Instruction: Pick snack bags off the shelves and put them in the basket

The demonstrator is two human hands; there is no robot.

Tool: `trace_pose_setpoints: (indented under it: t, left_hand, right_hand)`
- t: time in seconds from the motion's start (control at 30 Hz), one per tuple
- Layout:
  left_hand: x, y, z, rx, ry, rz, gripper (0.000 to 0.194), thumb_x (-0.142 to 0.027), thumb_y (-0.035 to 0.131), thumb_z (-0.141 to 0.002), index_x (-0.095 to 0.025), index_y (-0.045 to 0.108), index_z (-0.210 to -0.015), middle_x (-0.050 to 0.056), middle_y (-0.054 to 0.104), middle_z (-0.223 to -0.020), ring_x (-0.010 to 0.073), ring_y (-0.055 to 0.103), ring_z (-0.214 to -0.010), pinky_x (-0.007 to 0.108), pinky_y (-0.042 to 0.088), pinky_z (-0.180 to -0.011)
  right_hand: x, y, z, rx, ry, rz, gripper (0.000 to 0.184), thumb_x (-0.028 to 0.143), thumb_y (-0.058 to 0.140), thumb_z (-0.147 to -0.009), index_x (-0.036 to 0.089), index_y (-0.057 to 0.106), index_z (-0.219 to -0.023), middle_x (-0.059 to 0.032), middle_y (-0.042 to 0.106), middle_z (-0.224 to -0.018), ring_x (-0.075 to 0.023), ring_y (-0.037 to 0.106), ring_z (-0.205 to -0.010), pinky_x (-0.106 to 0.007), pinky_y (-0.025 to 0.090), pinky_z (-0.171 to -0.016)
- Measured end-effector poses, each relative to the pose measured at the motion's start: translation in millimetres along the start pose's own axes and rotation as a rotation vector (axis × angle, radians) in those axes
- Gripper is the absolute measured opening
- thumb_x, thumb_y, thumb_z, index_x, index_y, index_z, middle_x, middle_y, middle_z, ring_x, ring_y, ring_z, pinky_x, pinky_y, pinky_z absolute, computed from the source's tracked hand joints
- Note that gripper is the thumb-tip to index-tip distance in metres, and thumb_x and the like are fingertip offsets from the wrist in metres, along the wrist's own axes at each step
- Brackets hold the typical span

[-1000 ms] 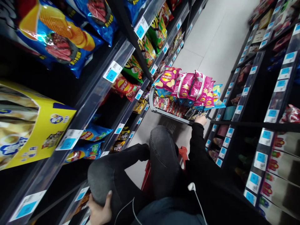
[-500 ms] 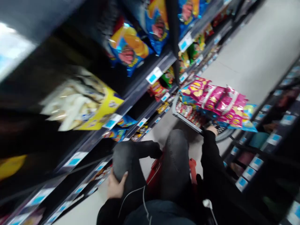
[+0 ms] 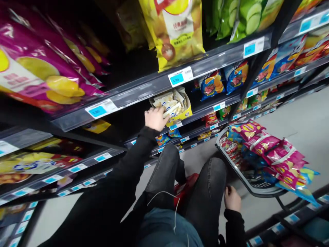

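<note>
My left hand [image 3: 155,118] reaches to the middle shelf, its fingers bent over the near left side of a yellow display box [image 3: 178,120]. Pale snack packets [image 3: 171,103] stand in that box, right against my fingertips; whether one is pinched is hard to see. Beside my right knee, my right hand [image 3: 232,199] hangs with its fingers curled in and nothing visible in them. To its right is a grey shopping basket [image 3: 243,178], heaped with pink chip bags [image 3: 272,147] and some blue ones.
Large purple chip bags [image 3: 38,68], a yellow chip bag [image 3: 180,34] and green chip bags [image 3: 244,17] fill the upper shelf. Its front edge [image 3: 144,85] juts out above my left hand. A red object [image 3: 186,185] is between my legs. Another shelf [image 3: 285,219] borders the right side.
My left hand has gone from my knee to the yellow box on the shelf. My right hand has let go of the basket's rim and come back beside my knee. The view has turned.
</note>
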State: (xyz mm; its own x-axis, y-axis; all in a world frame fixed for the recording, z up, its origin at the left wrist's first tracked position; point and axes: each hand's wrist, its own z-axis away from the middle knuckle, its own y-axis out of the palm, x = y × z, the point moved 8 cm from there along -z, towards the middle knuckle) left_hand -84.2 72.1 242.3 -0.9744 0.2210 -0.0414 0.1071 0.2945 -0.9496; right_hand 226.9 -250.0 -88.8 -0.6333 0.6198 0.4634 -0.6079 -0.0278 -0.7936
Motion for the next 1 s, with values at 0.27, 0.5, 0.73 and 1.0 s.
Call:
trace_pose_setpoints:
  t: [0.27,0.5,0.73,1.0]
  left_hand:
    - [18.1,-49.2,19.5,-0.333,0.019,0.549,0.010,-0.026,0.059,-0.079,-0.019,0.066,-0.077,0.007,0.064,-0.081,0.0206,0.062,-0.070,0.035,0.047,-0.064]
    - [-2.7,-33.1,162.3,-0.113,0.054,1.337,0.012,-0.027,0.062,-0.078,-0.018,0.070,-0.074,0.006,0.067,-0.089,0.0138,0.064,-0.058,0.028,0.054,-0.053]
    - [-8.3,58.5,233.9,0.135,0.000,1.662,0.010,-0.026,0.070,-0.069,-0.016,0.071,-0.072,0.009,0.070,-0.087,0.0210,0.065,-0.083,0.032,0.053,-0.070]
    - [3.9,170.9,276.5,0.345,-0.410,2.108,0.024,-0.029,0.064,-0.063,-0.015,0.068,-0.082,0.009,0.063,-0.105,0.0233,0.059,-0.092,0.034,0.047,-0.078]
  right_hand:
    - [-6.9,-49.0,41.6,-0.098,0.026,-0.202,0.039,0.047,0.041,-0.075,0.017,0.065,-0.084,-0.0122,0.069,-0.082,-0.0295,0.065,-0.075,-0.042,0.049,-0.069]
    - [133.3,-58.3,96.3,0.327,-0.190,-1.102,0.059,0.063,0.052,-0.073,0.021,0.051,-0.114,-0.0079,0.063,-0.090,-0.0178,0.063,-0.061,-0.033,0.052,-0.057]
    - [226.3,-21.8,111.0,0.754,-0.374,-1.154,0.075,0.041,0.073,-0.065,0.035,0.037,-0.130,-0.0046,0.058,-0.110,-0.0131,0.062,-0.070,-0.025,0.051,-0.056]
    - [201.5,64.6,47.6,0.536,-0.377,-0.937,0.067,0.037,0.076,-0.056,0.023,0.054,-0.118,-0.0077,0.061,-0.107,-0.0233,0.059,-0.100,-0.036,0.052,-0.080]
